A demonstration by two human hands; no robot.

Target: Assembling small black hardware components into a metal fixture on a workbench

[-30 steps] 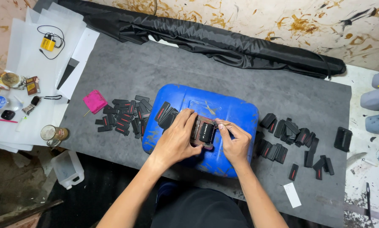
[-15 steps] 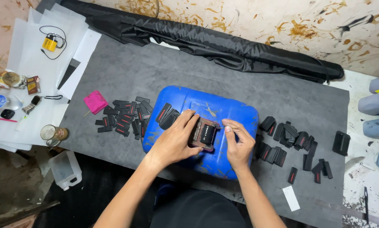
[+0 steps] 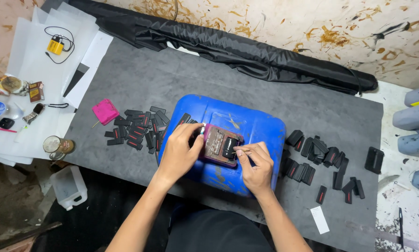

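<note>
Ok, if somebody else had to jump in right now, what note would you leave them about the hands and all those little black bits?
Left hand: steadies the left end of the worn purplish block lying on the blue plastic jerrycan.
Right hand: fingertips pinch at the small black piece seated on the block's right end.
Things: one heap of small black flat pieces lies left of the jerrycan on the grey mat, next to a pink pad; another heap lies to the right.
Done: one black piece sits on the block.
Left: both heaps remain; which is finished I cannot tell.
</note>
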